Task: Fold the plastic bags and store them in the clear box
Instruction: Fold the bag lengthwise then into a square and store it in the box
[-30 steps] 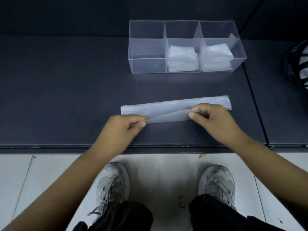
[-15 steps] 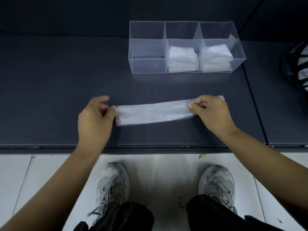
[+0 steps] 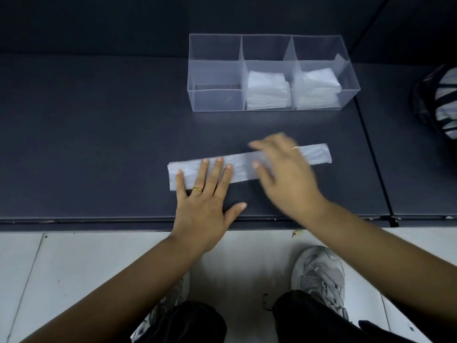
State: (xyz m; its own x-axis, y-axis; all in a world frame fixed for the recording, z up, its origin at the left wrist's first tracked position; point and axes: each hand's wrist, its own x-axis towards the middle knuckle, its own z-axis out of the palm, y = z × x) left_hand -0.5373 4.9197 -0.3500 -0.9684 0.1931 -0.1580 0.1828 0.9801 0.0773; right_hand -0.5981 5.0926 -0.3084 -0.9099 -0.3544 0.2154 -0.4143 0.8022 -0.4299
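Plastic bag (image 3: 243, 169) lies folded in a strip. My left hand (image 3: 205, 211) presses it, fingers straight; my right hand (image 3: 286, 179), blurred, rests flat.

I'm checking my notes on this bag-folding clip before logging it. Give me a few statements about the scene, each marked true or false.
1. The left hand presses flat fingers on the plastic bag at its left end. True.
2. The clear box has folded bags in its left compartment. False: it is empty; the middle stack and right stack fill the other two.
3. The right hand grips the clear box. False: it is over the bag, blurred, apart from the box.
4. The bag lies as a long strip on the table. True.
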